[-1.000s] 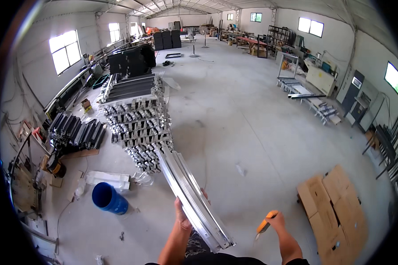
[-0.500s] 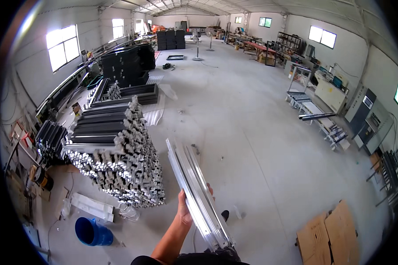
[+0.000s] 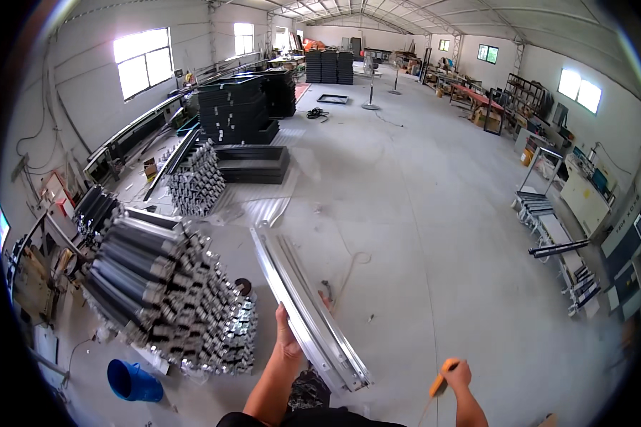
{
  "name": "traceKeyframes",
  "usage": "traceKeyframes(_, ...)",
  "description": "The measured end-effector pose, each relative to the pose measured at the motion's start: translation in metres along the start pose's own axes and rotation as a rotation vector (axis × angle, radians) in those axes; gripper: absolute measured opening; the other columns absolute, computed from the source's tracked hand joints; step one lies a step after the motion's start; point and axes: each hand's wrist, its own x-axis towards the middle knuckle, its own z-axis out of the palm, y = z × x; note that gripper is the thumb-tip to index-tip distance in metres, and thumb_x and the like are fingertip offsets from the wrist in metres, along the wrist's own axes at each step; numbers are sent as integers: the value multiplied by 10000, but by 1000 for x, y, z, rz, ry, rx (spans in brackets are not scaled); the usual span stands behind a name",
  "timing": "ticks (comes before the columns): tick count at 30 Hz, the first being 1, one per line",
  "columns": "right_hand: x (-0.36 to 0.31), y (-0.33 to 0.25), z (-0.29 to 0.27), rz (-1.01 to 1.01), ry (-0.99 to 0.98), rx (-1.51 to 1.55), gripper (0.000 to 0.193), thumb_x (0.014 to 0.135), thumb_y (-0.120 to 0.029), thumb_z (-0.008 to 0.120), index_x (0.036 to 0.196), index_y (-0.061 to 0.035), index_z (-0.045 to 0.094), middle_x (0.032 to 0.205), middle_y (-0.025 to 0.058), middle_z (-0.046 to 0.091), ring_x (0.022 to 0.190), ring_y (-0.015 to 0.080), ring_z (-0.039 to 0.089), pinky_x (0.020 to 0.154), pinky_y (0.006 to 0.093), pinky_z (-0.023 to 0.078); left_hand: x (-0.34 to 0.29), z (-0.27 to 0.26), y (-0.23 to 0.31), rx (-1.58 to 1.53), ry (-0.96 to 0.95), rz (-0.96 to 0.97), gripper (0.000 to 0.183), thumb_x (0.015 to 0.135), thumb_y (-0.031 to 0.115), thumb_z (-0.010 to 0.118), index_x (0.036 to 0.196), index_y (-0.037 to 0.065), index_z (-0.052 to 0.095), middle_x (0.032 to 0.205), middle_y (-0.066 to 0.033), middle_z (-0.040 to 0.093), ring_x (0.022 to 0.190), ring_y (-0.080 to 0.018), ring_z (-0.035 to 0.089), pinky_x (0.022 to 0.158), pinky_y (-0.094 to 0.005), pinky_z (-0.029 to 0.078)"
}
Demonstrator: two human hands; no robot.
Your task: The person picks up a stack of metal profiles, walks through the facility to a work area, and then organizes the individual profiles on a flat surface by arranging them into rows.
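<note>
Grey floor (image 3: 406, 249) runs right down the workshop. The biggest thing near us is the heap of dark bars (image 3: 132, 260) over to the left, stacked crosswise in layers with a thick crust of silvery ends facing this way. Farther back stands the tall pile of black frames (image 3: 228, 117), and a lower group of flat black frames (image 3: 253, 174) lies just in front of it.

Then come the long metal strips (image 3: 299, 309), a bundle held up off the floor, tilted, far end just right of the heap. A blue bucket (image 3: 134, 381) stands on the floor at the near left.

The left grip (image 3: 288, 338) is closed about the strips, thumb along one side, fingertips just showing past the other. The right grip (image 3: 461, 373), well apart, is wrapped around an orange tool (image 3: 441, 381), its kind hard to tell; a thin pale strand (image 3: 426, 410) hangs below it.

I'd judge the step in hand to be supporting the bundle one-handed, tool at the ready. The next move calls for a firm left hold, strips level and together, clear of the heap.
</note>
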Motion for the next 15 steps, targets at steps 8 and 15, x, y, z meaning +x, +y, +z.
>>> traceKeyframes(8, 208, -53, 88, 116, 165, 336, 550, 530, -224, 869, 909, 16, 551, 927, 148, 636, 853, 268, 638, 767, 388, 522, 225, -53, 38, 64, -60, -18, 778, 738, 454, 746, 1301, 6, 449, 1223, -156, 529, 1131, -317, 542, 966, -466, 481)
traceKeyframes(15, 174, 24, 90, 322, -217, 299, 181, 751, -135, 652, 845, 12, 699, 789, 154, 694, 732, 257, 659, 655, 382, 522, 429, -45, 59, 24, -57, -81, 771, 704, 458, 776, 1252, 7, 474, 1150, -141, 564, 1106, -276, 553, 1005, -446, 451)
